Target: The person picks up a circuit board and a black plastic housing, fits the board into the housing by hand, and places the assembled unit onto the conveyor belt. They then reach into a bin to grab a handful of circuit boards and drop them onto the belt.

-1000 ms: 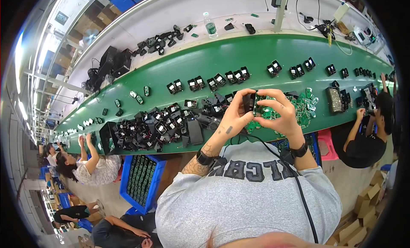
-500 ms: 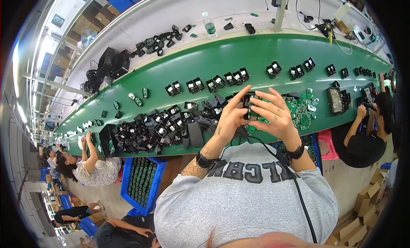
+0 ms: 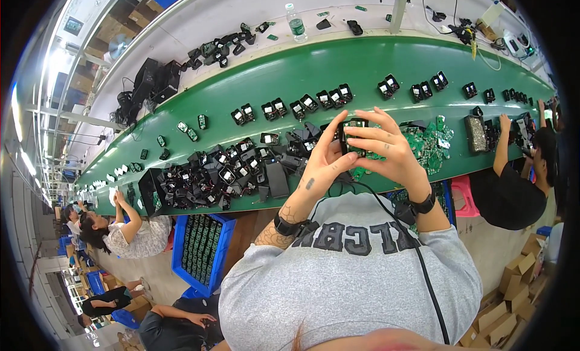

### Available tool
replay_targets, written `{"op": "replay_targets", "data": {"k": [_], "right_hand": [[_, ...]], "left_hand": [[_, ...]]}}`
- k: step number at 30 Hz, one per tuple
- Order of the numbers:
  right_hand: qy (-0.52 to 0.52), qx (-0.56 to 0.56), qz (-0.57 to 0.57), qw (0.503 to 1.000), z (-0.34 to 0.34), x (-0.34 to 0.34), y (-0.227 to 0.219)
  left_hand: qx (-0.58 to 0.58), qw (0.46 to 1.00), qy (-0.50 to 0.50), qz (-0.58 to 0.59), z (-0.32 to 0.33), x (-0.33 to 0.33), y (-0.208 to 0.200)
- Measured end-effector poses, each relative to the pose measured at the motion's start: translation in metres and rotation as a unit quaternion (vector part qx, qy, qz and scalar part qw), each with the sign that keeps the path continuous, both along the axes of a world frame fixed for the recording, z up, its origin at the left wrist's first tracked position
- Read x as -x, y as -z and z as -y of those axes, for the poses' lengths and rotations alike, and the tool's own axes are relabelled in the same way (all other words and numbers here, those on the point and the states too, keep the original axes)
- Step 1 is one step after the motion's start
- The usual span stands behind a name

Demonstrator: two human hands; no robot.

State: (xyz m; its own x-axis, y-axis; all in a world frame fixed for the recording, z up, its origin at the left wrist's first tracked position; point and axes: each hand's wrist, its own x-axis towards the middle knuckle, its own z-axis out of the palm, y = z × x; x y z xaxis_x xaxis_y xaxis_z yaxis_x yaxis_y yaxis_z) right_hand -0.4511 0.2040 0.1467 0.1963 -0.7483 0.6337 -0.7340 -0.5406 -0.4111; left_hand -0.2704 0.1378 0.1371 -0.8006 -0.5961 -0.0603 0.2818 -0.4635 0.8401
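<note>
Between my two hands, above the green bench, is a small black plastic case (image 3: 345, 144) with green circuit board showing in it. My left hand (image 3: 326, 164) grips its left side, thumb below and index finger stretched up along the edge. My right hand (image 3: 394, 154) holds the other side, its fingers lying across the case and hiding much of it. Under and beyond my right hand lies a heap of loose green circuit boards (image 3: 436, 147). To the left is a large pile of black cases (image 3: 208, 179) with wires and white parts.
Small groups of open black cases (image 3: 334, 96) stand in a row along the green bench (image 3: 272, 70). A plastic bottle (image 3: 296, 23) is on the back ledge. A blue crate (image 3: 226, 239) of boards sits below the bench. Co-workers sit left and right, near a pink stool (image 3: 464, 197).
My hands and the black case have shifted slightly left, and my right fingers lie further across it. The view has tilted a little. A co-worker on the right has raised an arm.
</note>
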Motion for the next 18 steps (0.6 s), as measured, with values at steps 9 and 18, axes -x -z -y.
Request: {"op": "replay_targets", "data": {"k": [9,18], "right_hand": [[0.003,-0.180,0.601,0.778,-0.006,-0.025,0.025],[-0.026,-0.302,0.614,0.729,0.007,-0.015,0.037]], "left_hand": [[0.057,0.998,0.003,0.008,-0.010,0.005,0.008],[0.116,0.992,-0.009,0.052,-0.003,0.008,0.016]]}}
